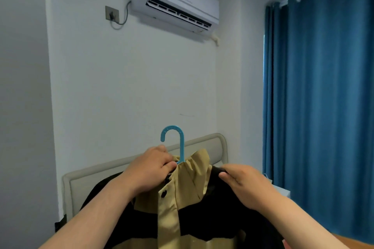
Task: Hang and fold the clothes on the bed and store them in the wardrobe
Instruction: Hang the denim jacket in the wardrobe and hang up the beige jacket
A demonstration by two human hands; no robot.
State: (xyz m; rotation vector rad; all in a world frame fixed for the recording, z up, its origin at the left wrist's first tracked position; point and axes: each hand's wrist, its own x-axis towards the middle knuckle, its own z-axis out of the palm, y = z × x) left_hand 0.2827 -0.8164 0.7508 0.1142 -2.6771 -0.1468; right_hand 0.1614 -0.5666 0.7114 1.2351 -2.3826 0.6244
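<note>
One jacket [192,208], black with tan panels and a tan collar, hangs on one blue plastic hanger [181,143]. It is held up in the air in front of the bed's padded headboard [202,143]. The hanger's hook rises out of the collar, upright, and catches on nothing. Two dark buttons [163,193] show down the tan front strip.

Two bare hands hold the jacket. The left hand [149,170] grips the collar just beside the hook's stem, its fingers [170,166] curled tight into the fabric. The right hand [242,182] is at the jacket's black shoulder, its fingers [228,168] and thumb pinching the edge of the cloth.

Behind is a white wall with one air conditioner [178,0] mounted high and one socket [111,13] beside it. A blue curtain [323,87] fills the right side.
</note>
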